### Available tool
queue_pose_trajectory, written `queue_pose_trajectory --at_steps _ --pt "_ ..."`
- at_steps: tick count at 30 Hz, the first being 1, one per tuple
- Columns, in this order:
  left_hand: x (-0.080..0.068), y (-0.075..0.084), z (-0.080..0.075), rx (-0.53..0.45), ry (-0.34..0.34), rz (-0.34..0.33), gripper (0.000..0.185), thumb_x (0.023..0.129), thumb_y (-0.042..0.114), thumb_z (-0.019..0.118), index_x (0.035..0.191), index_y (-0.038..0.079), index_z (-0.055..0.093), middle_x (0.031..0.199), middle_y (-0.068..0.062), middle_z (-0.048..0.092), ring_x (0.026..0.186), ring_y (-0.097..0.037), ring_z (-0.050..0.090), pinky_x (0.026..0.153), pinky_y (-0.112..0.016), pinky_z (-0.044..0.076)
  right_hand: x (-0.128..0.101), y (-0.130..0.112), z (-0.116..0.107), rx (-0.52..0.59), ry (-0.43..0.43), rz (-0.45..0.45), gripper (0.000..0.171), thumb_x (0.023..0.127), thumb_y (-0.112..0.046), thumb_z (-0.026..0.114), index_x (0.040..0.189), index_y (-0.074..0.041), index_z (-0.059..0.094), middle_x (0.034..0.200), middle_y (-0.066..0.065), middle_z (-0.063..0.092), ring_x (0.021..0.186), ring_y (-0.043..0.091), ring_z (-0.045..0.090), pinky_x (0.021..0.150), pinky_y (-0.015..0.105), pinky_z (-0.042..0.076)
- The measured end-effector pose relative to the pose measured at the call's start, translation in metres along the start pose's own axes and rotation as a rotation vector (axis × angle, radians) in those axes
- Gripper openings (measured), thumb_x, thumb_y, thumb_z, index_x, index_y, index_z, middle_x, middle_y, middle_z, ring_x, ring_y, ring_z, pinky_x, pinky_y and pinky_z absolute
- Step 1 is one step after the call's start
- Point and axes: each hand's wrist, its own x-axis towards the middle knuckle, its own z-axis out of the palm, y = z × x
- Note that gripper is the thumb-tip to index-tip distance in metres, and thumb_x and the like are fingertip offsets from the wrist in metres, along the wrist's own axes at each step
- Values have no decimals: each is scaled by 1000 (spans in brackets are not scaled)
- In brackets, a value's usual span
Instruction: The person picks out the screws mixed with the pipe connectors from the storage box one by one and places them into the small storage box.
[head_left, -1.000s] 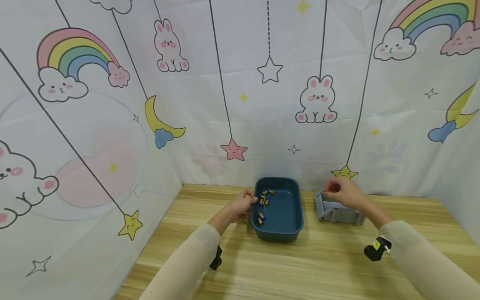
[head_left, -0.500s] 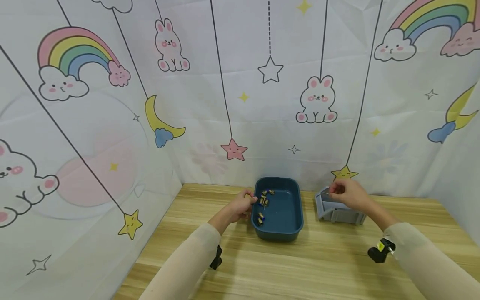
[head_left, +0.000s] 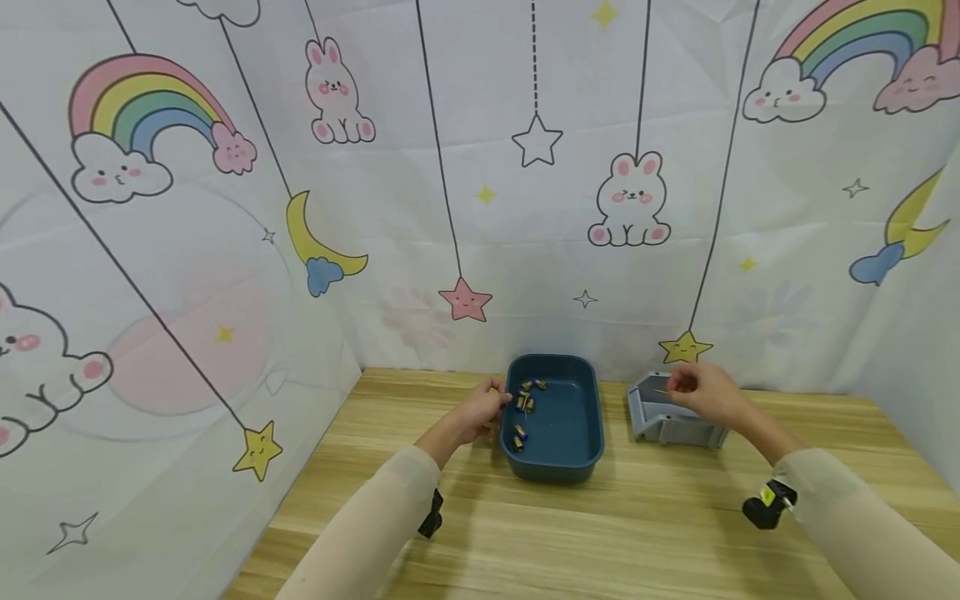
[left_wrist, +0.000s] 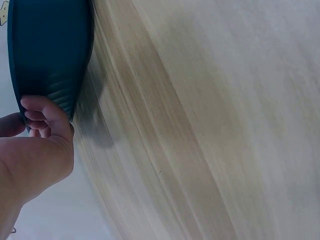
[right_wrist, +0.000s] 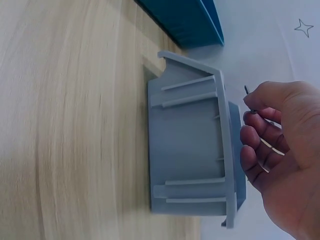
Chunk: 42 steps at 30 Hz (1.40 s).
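Observation:
A dark blue tray (head_left: 572, 421) stands at the back of the wooden table, with several small blue-and-gold parts (head_left: 525, 404) along its left side. My left hand (head_left: 497, 402) grips the tray's left rim; in the left wrist view its fingers (left_wrist: 42, 112) curl over the tray's edge (left_wrist: 50, 55). To the right stands a grey bin (head_left: 660, 427). My right hand (head_left: 677, 386) hovers above it. In the right wrist view the right hand (right_wrist: 255, 117) pinches a small part with thin wire leads (right_wrist: 247, 91) just over the bin (right_wrist: 190, 150).
Printed fabric walls (head_left: 480, 208) close in the table on the left, back and right. Bare wooden tabletop (head_left: 585, 533) lies in front of the tray and bin. A black wrist camera (head_left: 765, 504) sits on the right sleeve and another (head_left: 431, 515) on the left.
My right hand has drifted a little to the right and back above the grey bin, uncovering the bin's left part. The left hand stays on the tray's rim.

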Motion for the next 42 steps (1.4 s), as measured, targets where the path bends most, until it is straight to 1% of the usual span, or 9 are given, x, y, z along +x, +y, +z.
queue_pose_trajectory --at_steps 6,11,15,22,29,35,42 --pt "0 0 -1 -5 0 4 12 113 19 50 108 14 41 72 -2 38 57 -17 36 58 -36 33 -4 7 -1 7 -4 21 7 94 -3 74 92 -4 68 83 1 64 74 11 57 64 28 48" --pt "0 -1 -1 -7 2 8 11 114 19 48 108 15 40 69 0 36 54 -16 32 56 -35 31 -6 11 -2 17 -19 50 6 94 -3 74 94 -3 68 85 2 64 75 13 57 65 28 49" --pt "0 -1 -1 -10 0 3 9 114 18 47 108 15 40 67 0 34 54 -16 29 57 -36 30 -6 13 -1 19 -25 59 5 96 -4 73 95 -3 68 86 2 64 76 14 57 64 28 49" --pt "0 0 -1 -7 9 -3 10 114 18 49 110 14 41 71 -1 37 58 -17 34 59 -37 32 -7 14 1 33 -15 70 8 95 -6 76 94 -3 68 85 2 65 76 13 58 64 28 49" --pt "1 -2 0 1 8 -7 9 114 18 48 111 14 40 72 -1 38 61 -18 37 61 -38 34 -8 12 3 37 -26 77 8 96 -6 76 94 -3 68 85 2 65 76 15 58 64 29 49" --pt "4 -2 -2 10 5 -8 9 114 18 48 109 15 40 71 -2 40 59 -18 38 58 -36 35 -5 7 6 31 -27 80 8 96 -8 76 97 -4 70 87 2 67 78 16 60 65 29 50" --pt "4 0 -2 5 1 -10 10 114 18 49 109 14 40 72 -2 39 60 -19 37 59 -37 35 1 -2 13 41 -39 43 9 96 -10 77 96 -3 71 86 2 67 77 12 60 65 28 51"
